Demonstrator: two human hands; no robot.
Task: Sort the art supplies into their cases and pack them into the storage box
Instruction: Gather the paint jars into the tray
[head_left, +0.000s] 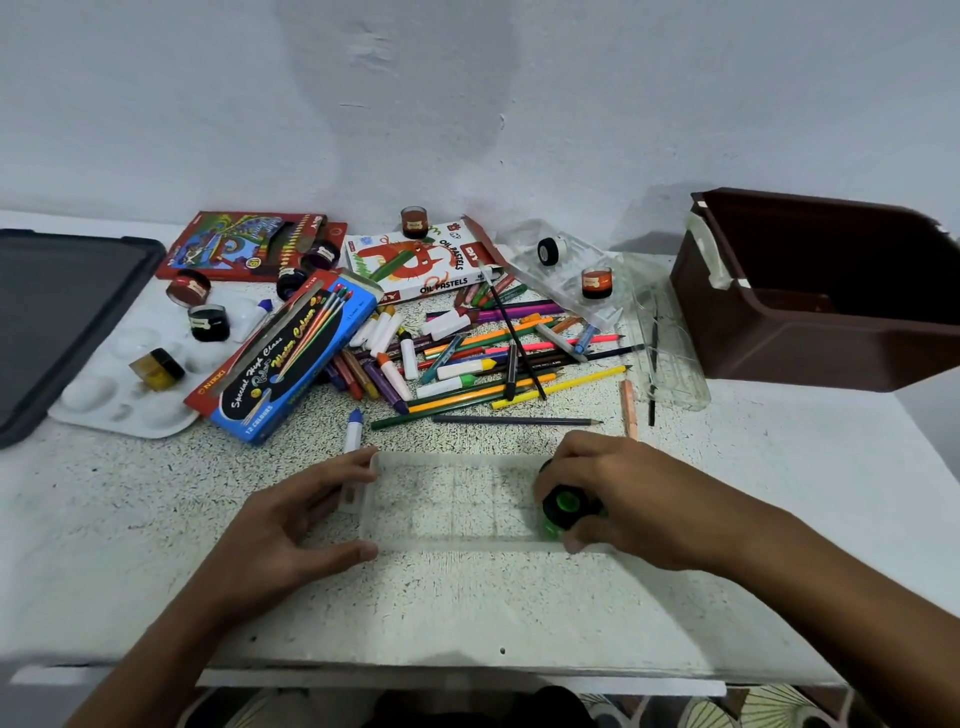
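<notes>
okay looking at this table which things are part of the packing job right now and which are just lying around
In use now:
- clear plastic compartment tray, held by left hand
- green paint pot with black lid, gripped by right hand
- brown plastic storage box

Lying about:
- dark grey lid
- white paint palette

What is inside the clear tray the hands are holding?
Only a green paint pot at the right end of the clear tray, gripped by the right hand. That hand hides the corner beneath it; the remainder looks bare.
</notes>
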